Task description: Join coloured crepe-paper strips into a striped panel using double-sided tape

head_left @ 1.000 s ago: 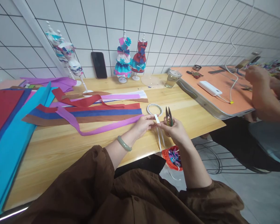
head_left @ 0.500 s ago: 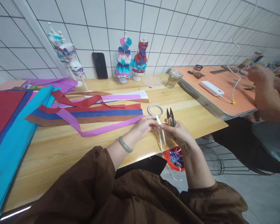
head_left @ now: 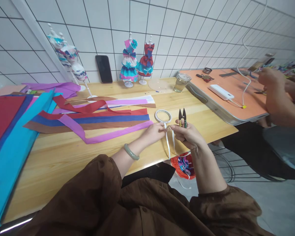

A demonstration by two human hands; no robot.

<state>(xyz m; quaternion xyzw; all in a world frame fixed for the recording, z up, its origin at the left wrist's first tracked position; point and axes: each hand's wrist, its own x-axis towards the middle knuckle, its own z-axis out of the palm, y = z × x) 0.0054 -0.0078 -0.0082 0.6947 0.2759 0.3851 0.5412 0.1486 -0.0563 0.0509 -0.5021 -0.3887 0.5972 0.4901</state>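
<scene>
My left hand (head_left: 156, 132), with a green bangle (head_left: 131, 152) on its wrist, pinches a narrow white strip (head_left: 167, 144) near the table's front edge. Opposite it, the thumb and fingertips of my right hand (head_left: 186, 134) pinch the white strip too, where a second length hangs down. Small dark-bladed snips (head_left: 182, 118) are held in my right hand, blades pointing away from me. Just beyond my fingertips lies a roll of white tape (head_left: 163, 116) on the table. A purple strip (head_left: 118, 135) ends beside my left hand.
Coloured strips (head_left: 108, 120) and larger sheets (head_left: 7, 121) lie left. Behind stand a phone (head_left: 104, 69), dressed mini forms (head_left: 129, 65) and a cup (head_left: 182, 82). Right, another person's hand (head_left: 272, 82) is over an orange-topped case (head_left: 250, 108). A red bag (head_left: 183, 165) sits below the edge.
My right hand has shifted slightly away from my left, and the snips are more upright. The white piece between my hands now shows less, and one length curves out to the right.
</scene>
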